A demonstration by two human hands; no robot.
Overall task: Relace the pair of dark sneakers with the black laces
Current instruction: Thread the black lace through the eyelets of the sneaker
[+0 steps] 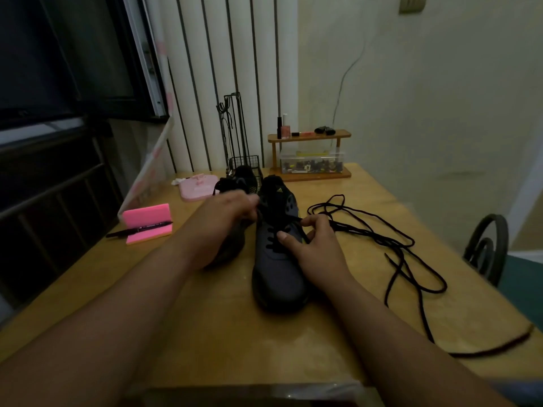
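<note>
Home room, dim. Wooden table (205,333) under the right hand (317,248), small shelf (308,136) of cosmetics beyond it; vertical blinds (229,69) and window (58,54) beyond the left hand (226,218).

Dark grey sneaker (279,259), black laces (382,236), pink foam block (147,215), tan table (205,333).

A dark sneaker (276,268), partly laced, stands on the worktop (205,333), toe toward the camera. Its mate (235,182) sits just left. Black laces (364,231) sprawl loose at right.
</note>
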